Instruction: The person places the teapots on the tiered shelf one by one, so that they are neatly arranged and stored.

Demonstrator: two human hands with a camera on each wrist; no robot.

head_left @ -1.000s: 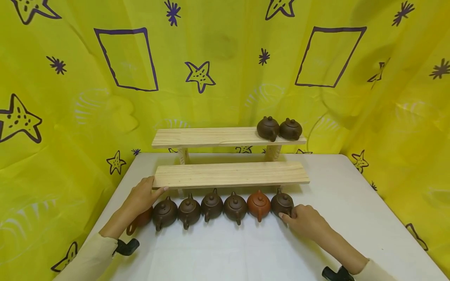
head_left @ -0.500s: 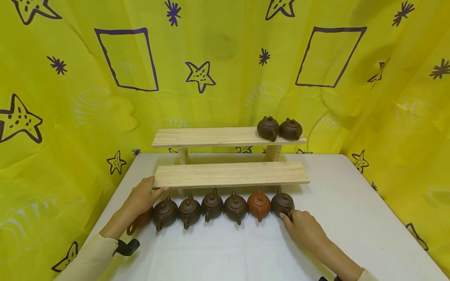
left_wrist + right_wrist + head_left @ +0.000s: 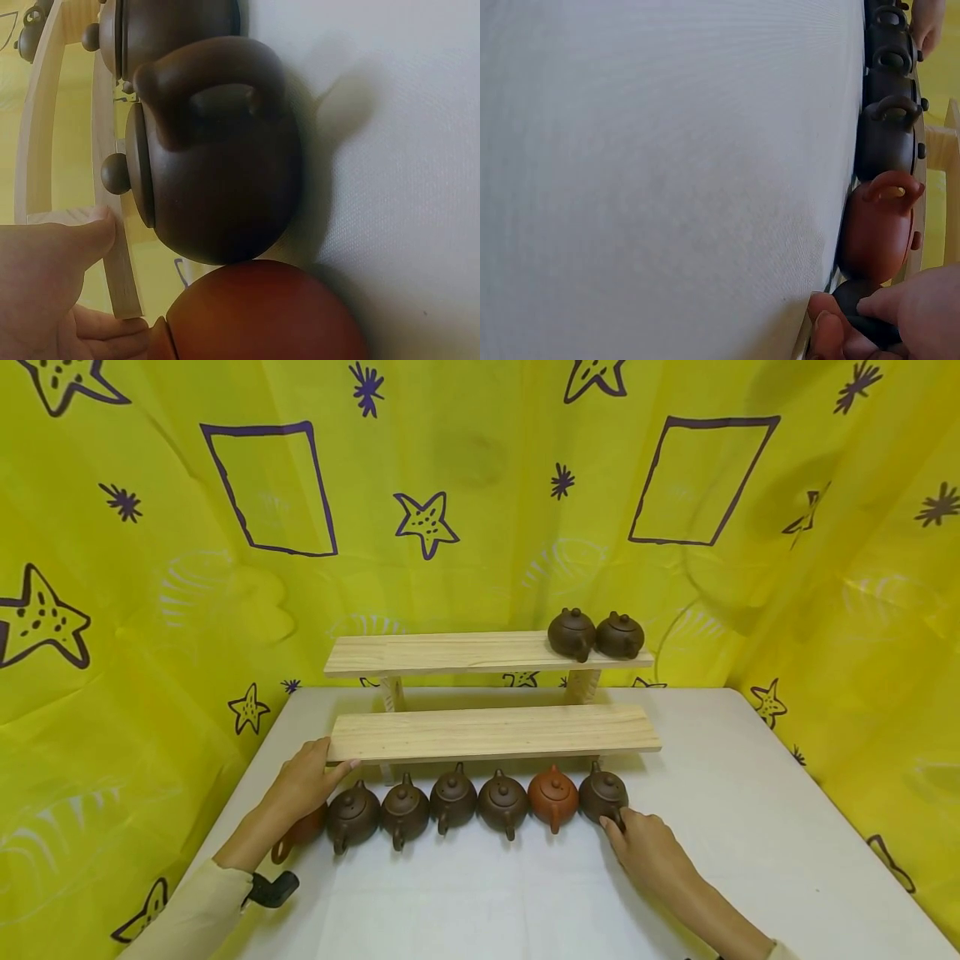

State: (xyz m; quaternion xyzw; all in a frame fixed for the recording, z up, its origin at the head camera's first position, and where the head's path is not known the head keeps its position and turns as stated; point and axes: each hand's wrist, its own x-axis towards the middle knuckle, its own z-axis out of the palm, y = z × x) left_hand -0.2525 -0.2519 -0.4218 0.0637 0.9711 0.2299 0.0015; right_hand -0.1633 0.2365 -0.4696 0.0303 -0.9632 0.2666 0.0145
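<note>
At the left end of the lower wooden shelf, my left hand grips the board, the thumb on one face and the fingers on the other in the left wrist view. My right hand pinches the handle of a dark brown teapot, the rightmost in the front row. That pot stands on the table beside a reddish-orange teapot. Further left in the row are several dark brown teapots. A second reddish teapot sits at the far left, partly hidden behind my left forearm in the head view.
The upper shelf carries two dark brown teapots at its right end. Both shelves stand on a white-covered table. A yellow patterned curtain surrounds the back and sides.
My right hand has shifted slightly toward the near side, and its fingers now sit around the pot's handle. The left hand and the teapots look unmoved.
</note>
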